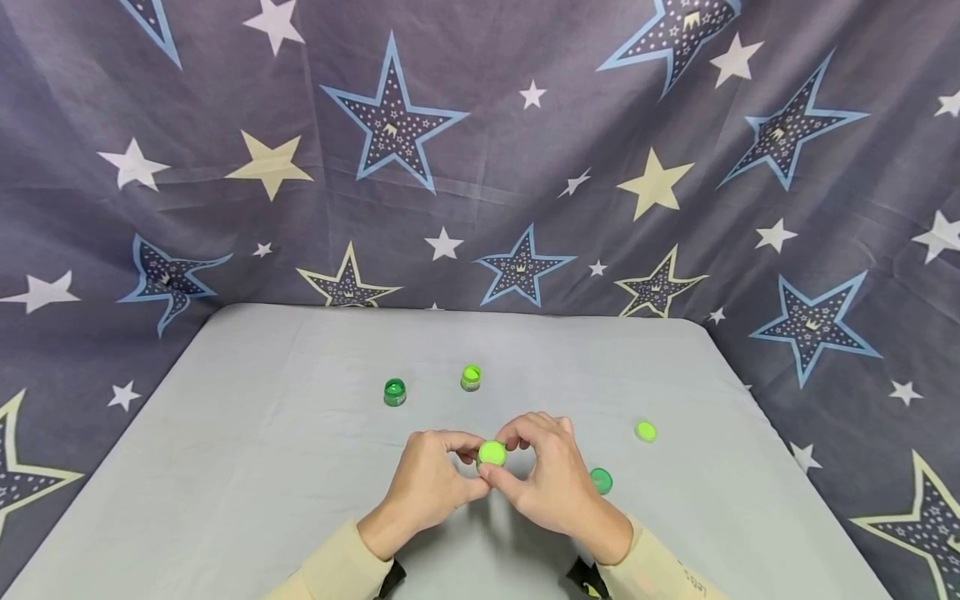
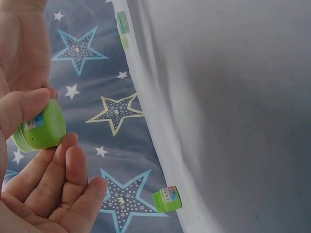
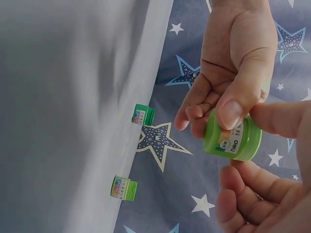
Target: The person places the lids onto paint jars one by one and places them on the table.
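Note:
Both hands meet over the near middle of the table, around a small light green paint jar (image 1: 492,453) with a label on its side. The jar is held up off the cloth, its round lid facing me in the head view. My left hand (image 1: 433,482) grips the jar's body, with the thumb over the label (image 3: 233,137). From the other side, my right hand (image 1: 551,477) pinches the lid between thumb and fingers. Farther back stand two lidless jars: a dark green one (image 1: 394,392) and a light green one (image 1: 471,378).
Two loose lids lie right of the hands: a dark green lid (image 1: 601,481) close to the right wrist, and a light green lid (image 1: 646,431) farther off. A pale cloth covers the table (image 1: 247,467). Behind it hangs a star-patterned curtain (image 1: 465,208).

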Action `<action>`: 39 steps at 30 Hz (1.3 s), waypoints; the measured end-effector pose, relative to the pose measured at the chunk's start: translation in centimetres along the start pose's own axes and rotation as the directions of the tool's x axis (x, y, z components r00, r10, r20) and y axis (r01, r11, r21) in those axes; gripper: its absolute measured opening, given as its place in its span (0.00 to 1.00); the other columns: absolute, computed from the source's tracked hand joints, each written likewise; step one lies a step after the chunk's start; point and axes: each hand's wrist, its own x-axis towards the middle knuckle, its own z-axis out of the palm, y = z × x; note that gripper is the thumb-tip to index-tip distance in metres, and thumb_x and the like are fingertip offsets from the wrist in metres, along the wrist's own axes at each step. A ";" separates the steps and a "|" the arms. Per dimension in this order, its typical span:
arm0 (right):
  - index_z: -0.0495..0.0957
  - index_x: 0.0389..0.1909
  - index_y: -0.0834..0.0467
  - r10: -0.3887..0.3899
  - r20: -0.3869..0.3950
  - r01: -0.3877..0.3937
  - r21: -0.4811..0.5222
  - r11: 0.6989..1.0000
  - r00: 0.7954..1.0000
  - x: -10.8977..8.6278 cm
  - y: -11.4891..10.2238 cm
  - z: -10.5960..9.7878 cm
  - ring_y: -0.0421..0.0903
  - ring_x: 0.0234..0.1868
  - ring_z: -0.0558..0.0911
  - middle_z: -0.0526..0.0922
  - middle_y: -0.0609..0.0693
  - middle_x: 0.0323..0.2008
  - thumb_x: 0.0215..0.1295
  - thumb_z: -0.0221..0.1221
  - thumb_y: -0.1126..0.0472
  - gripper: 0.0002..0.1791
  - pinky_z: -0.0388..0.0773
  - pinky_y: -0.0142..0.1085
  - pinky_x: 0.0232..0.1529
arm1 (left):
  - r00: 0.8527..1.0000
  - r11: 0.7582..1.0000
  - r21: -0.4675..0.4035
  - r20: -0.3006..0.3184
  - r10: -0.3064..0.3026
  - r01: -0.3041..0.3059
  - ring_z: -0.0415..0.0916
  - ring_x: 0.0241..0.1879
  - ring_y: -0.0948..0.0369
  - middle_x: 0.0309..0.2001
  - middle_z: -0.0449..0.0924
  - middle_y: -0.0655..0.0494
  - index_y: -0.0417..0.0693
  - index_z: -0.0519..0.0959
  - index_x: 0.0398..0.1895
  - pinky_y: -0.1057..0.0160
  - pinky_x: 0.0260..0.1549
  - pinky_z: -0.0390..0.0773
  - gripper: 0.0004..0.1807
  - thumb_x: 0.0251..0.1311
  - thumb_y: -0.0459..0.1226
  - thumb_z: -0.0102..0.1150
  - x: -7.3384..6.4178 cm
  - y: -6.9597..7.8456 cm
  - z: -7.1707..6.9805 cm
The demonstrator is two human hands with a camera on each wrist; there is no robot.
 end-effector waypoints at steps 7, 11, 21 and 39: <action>0.75 0.28 0.48 0.014 -0.038 -0.014 -0.023 1.000 0.999 0.0 -0.2 0.2 0.33 0.32 0.72 0.75 0.35 0.27 0.48 0.79 0.49 0.20 0.60 0.37 0.40 | 1.000 1.000 0.008 -0.005 -0.005 0.005 0.80 0.32 0.62 0.27 0.83 0.71 0.54 0.90 0.34 0.68 0.31 0.76 0.13 0.42 0.34 0.79 0.0 0.0 0.0; 0.74 0.27 0.51 0.031 -0.043 -0.033 -0.030 0.999 0.999 0.0 -0.3 0.4 0.36 0.30 0.73 0.73 0.36 0.25 0.47 0.80 0.49 0.22 0.60 0.36 0.39 | 1.000 1.000 0.003 -0.005 -0.001 0.001 0.81 0.33 0.60 0.28 0.83 0.71 0.53 0.90 0.35 0.68 0.32 0.77 0.13 0.43 0.34 0.80 -0.1 0.0 0.1; 0.72 0.26 0.50 0.036 -0.051 -0.038 -0.051 0.998 0.998 0.0 -0.3 0.4 0.38 0.28 0.72 0.72 0.38 0.23 0.48 0.80 0.45 0.25 0.58 0.35 0.38 | 1.000 1.000 0.013 -0.005 0.013 -0.013 0.80 0.32 0.68 0.27 0.83 0.72 0.55 0.90 0.34 0.68 0.33 0.78 0.13 0.43 0.34 0.80 -0.1 -0.1 0.1; 0.84 0.49 0.49 -0.045 0.147 0.034 0.071 0.997 0.988 0.3 0.1 -1.2 0.34 0.41 0.76 0.82 0.35 0.39 0.52 0.75 0.62 0.21 0.61 0.38 0.45 | 1.000 1.000 0.012 0.008 -0.005 0.005 0.82 0.33 0.60 0.27 0.82 0.73 0.57 0.90 0.33 0.68 0.31 0.76 0.11 0.44 0.38 0.82 0.0 0.0 0.0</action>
